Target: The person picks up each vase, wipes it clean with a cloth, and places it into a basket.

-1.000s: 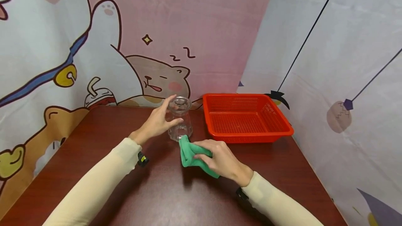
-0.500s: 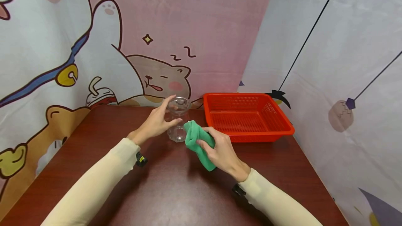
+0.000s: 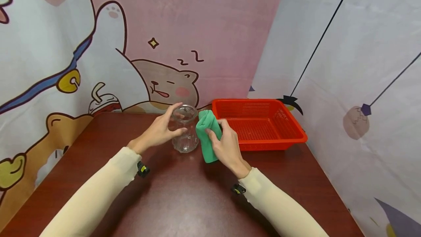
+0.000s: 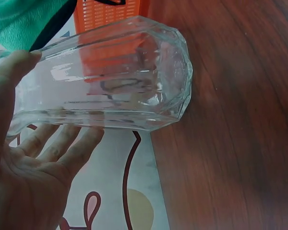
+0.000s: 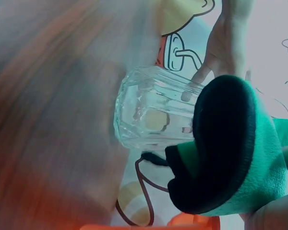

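Observation:
A clear glass vase [image 3: 185, 141] with a flared rim and a faceted base is near the back of the table. My left hand [image 3: 157, 131] grips it around the neck, thumb on the near side and fingers behind, as the left wrist view shows [image 4: 36, 167]. A folded green cloth [image 3: 208, 142] is pinched in my right hand [image 3: 227, 145], thumb in front, just right of the vase's rim. In the right wrist view the cloth [image 5: 269, 177] shows a dark edge and overlaps the upper part of the vase [image 5: 151, 115].
A red plastic basket [image 3: 263, 145] with perforated walls stands at the back right, close behind my right hand. The dark reddish wooden table [image 3: 184, 200] meets cartoon-printed hangings [image 3: 223, 28] at its back and right.
My right hand has raised the green cloth from the vase's lower side to beside its rim. The vase has shifted slightly toward me, my left hand still holding it.

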{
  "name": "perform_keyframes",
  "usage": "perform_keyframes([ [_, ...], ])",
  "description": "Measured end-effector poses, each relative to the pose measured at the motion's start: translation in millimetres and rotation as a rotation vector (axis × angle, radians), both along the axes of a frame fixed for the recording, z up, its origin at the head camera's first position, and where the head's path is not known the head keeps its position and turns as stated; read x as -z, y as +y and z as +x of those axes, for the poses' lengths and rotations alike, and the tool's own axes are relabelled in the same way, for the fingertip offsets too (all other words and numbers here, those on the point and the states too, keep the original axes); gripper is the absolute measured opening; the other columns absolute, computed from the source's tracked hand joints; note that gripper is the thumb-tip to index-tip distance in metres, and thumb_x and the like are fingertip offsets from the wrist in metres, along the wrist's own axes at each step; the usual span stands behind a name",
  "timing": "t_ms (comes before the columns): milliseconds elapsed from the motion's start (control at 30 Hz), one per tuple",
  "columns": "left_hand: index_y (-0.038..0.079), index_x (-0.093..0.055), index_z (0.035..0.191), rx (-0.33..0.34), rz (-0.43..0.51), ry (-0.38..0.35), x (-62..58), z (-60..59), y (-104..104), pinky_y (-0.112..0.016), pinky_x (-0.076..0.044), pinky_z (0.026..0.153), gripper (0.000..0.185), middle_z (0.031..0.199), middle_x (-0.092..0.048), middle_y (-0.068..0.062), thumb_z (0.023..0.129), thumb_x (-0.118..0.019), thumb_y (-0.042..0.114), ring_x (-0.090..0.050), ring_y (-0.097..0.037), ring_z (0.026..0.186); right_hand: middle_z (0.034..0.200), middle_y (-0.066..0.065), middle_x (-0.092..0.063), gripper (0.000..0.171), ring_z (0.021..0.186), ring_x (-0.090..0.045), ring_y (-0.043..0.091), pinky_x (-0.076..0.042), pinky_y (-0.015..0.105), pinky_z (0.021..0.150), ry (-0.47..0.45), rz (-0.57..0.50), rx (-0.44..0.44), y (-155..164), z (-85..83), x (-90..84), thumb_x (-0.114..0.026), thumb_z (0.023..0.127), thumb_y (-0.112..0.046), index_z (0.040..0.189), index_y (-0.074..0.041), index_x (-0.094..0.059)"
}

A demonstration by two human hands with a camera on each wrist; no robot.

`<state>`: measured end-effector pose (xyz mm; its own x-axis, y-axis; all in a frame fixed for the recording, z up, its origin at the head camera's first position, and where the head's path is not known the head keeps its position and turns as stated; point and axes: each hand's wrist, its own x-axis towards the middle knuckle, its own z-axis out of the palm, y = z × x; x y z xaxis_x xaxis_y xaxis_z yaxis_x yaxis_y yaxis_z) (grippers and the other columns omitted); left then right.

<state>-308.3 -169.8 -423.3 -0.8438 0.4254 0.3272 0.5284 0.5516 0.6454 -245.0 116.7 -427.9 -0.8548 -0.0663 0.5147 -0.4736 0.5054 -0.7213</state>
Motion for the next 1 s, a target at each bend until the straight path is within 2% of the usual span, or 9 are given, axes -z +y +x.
perform_keyframes([
  [200,0.032,-0.026,0.184,0.026,0.011,-0.018,-0.5,-1.2,-5.9,-0.066,-0.059,0.12,0.101,0.154,-0.074,-0.01,0.106,-0.09,0.027,-0.073,-0.038,0.142,0.132,0.02,-0.084,0.044,0.113,-0.084,0.036,-0.07,0.056,0.096,-0.033,-0.051,-0.015,-13.3,-13.2,0.6,-0.081,0.112,-0.018,0.148,-0.003,-0.062],
  [300,0.031,-0.026,0.184,0.038,0.015,-0.019,-0.1,-0.8,-8.3,-0.067,-0.058,0.121,0.101,0.154,-0.075,-0.01,0.105,-0.09,0.026,-0.073,-0.038,0.142,0.144,0.017,-0.082,0.055,0.124,-0.083,0.035,-0.068,0.057,0.105,-0.034,-0.054,-0.047,-17.4,-18.4,3.0,-0.081,0.111,-0.015,0.16,-0.008,-0.057],
  [400,0.031,-0.027,0.183,0.054,0.015,-0.02,0.1,1.1,-9.5,-0.068,-0.058,0.121,0.101,0.153,-0.075,-0.01,0.105,-0.091,0.026,-0.074,-0.037,0.143,0.148,0.014,-0.081,0.06,0.129,-0.081,0.033,-0.067,0.057,0.108,-0.041,-0.053,-0.083,-20.2,-21.8,5.8,-0.082,0.111,-0.013,0.165,-0.012,-0.056],
  [633,0.032,-0.026,0.183,0.083,0.009,-0.017,1.6,4.1,-9.6,-0.068,-0.059,0.12,0.101,0.154,-0.074,-0.011,0.106,-0.091,0.027,-0.076,-0.036,0.141,0.147,0.013,-0.082,0.054,0.124,-0.083,0.032,-0.068,0.054,0.107,-0.029,-0.043,-0.11,-30.0,-27.6,11.4,-0.08,0.111,-0.013,0.162,-0.011,-0.065],
  [867,0.031,-0.026,0.183,0.092,0.011,-0.018,-1.1,3.9,-9.8,-0.069,-0.058,0.121,0.102,0.155,-0.074,-0.013,0.105,-0.091,0.026,-0.076,-0.036,0.142,0.147,0.016,-0.082,0.051,0.125,-0.083,0.035,-0.068,0.054,0.109,-0.027,-0.029,-0.075,-36.0,-29.3,11.3,-0.078,0.111,-0.007,0.162,-0.007,-0.068],
  [1000,0.031,-0.026,0.183,0.09,0.006,-0.019,-0.1,4.2,-9.9,-0.069,-0.057,0.122,0.102,0.155,-0.074,-0.012,0.105,-0.091,0.027,-0.076,-0.036,0.141,0.141,0.017,-0.084,0.047,0.123,-0.083,0.035,-0.068,0.054,0.108,-0.032,0.016,-0.059,-36.7,-27.9,12.6,-0.077,0.11,-0.004,0.157,-0.007,-0.072],
])
